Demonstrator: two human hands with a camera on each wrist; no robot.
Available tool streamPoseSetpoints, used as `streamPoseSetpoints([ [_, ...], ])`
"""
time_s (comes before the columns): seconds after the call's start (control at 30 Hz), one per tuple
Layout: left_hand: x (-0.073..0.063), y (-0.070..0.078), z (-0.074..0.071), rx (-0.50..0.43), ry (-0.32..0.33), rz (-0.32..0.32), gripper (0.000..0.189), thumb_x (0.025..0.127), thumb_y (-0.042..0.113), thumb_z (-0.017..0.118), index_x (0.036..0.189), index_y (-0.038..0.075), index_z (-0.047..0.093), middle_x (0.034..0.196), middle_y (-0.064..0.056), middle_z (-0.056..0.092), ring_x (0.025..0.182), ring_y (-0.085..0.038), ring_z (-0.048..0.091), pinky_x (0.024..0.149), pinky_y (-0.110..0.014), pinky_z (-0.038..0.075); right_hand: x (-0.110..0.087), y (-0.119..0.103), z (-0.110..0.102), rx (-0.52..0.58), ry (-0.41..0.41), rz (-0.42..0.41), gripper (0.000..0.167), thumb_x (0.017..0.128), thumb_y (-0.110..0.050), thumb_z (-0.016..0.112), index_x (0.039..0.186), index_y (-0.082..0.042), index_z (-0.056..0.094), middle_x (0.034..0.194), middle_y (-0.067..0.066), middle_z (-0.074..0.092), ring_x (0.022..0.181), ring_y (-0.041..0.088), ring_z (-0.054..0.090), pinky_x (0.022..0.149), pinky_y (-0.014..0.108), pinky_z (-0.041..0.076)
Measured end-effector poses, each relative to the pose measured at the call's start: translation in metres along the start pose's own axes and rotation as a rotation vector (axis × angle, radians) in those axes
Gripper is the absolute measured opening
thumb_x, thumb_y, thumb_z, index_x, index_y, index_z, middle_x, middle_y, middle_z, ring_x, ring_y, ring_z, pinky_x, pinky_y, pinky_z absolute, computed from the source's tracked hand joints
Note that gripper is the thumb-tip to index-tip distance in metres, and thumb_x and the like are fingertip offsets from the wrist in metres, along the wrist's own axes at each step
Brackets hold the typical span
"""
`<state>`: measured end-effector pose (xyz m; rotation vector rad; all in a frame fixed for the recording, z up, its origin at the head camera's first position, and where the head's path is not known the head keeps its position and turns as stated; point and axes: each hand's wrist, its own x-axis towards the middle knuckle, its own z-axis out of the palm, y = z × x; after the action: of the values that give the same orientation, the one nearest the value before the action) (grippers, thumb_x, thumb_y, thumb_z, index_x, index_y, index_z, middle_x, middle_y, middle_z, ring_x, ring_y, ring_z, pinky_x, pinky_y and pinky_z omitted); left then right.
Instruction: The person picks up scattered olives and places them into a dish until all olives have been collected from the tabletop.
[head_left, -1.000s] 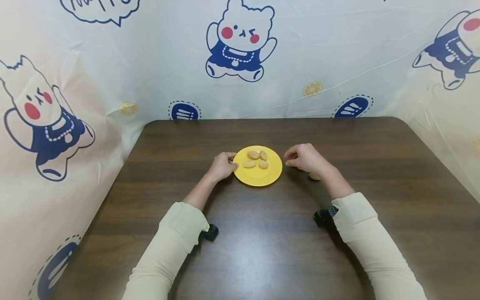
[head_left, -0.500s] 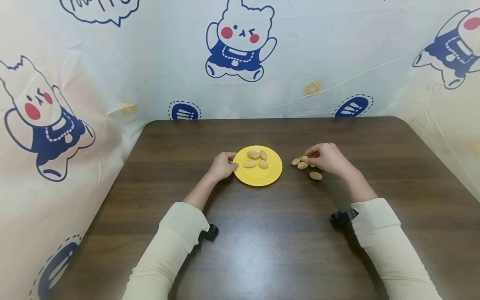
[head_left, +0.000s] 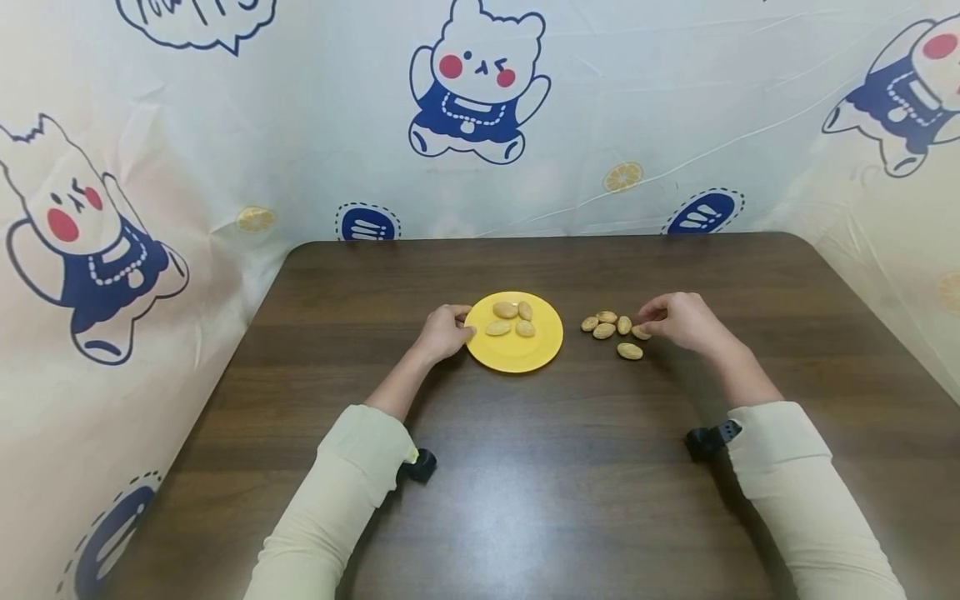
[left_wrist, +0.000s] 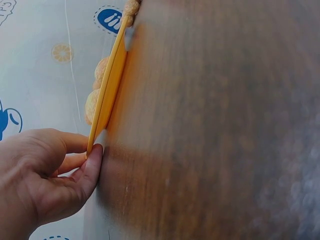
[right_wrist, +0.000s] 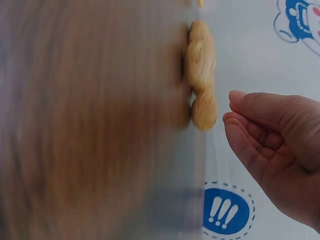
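My left hand (head_left: pixel 444 332) pinches the left rim of a yellow plate (head_left: pixel 513 358); thumb and fingers on its edge show in the left wrist view. Several tan, oval, nut-like pieces (head_left: pixel 498 328) lie on the plate. To its right, a loose cluster of similar pieces (head_left: pixel 603 331) rests on the table. Beside the cluster's right end is my right hand (head_left: pixel 684 322), its fingers loosely bent just over the rightmost piece (head_left: pixel 641 332). In the right wrist view, nothing sits between thumb and fingers, and a small gap separates the fingertips from the pieces (right_wrist: pixel 201 62).
The dark wooden table (head_left: pixel 495 467) runs back to a pale printed sheet (head_left: pixel 315 150) hung behind and at both sides. One piece (head_left: pixel 630 351) lies nearer to me than the rest of the cluster. A small black device is strapped at each wrist.
My right hand has moved rightward from beside the plate, across the cluster to its far right end, uncovering the pieces. The left hand and plate keep their place.
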<state>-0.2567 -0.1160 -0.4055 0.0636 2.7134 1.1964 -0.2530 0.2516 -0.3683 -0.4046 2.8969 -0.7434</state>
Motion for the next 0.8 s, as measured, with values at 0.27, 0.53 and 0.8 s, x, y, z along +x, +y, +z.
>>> streamPoseSetpoints([
  [0.27, 0.000, 0.001, -0.001, -0.005, -0.005, -0.001, 0.046, 0.090, 0.009, 0.058, 0.133, -0.001, 0.047, 0.113, -0.011, 0.054, 0.097, -0.019, 0.051, 0.077, -0.026, 0.046, 0.002, 0.011, -0.001, -0.034, -0.014, -0.009, 0.020, 0.082, -0.009, 0.068, 0.097, 0.003, 0.068, 0.090, 0.013, 0.066, 0.084, 0.027, 0.057, 0.072, 0.042, 0.046],
  [0.53, -0.001, 0.001, -0.001, -0.021, -0.005, -0.007, 0.045, 0.090, 0.008, 0.057, 0.133, -0.002, 0.046, 0.113, -0.012, 0.051, 0.097, -0.019, 0.051, 0.074, -0.026, 0.048, 0.001, 0.013, 0.002, -0.016, -0.025, -0.017, 0.020, 0.081, -0.014, 0.070, 0.094, 0.002, 0.069, 0.084, 0.010, 0.068, 0.080, 0.024, 0.060, 0.073, 0.040, 0.046],
  [0.8, 0.002, 0.000, 0.000, -0.011, -0.008, -0.005, 0.046, 0.090, 0.009, 0.058, 0.133, -0.002, 0.046, 0.113, -0.011, 0.055, 0.097, -0.019, 0.052, 0.075, -0.027, 0.048, 0.002, 0.011, 0.004, -0.029, -0.037, -0.022, 0.020, 0.081, -0.013, 0.071, 0.093, 0.002, 0.070, 0.083, 0.009, 0.068, 0.079, 0.023, 0.060, 0.073, 0.040, 0.047],
])
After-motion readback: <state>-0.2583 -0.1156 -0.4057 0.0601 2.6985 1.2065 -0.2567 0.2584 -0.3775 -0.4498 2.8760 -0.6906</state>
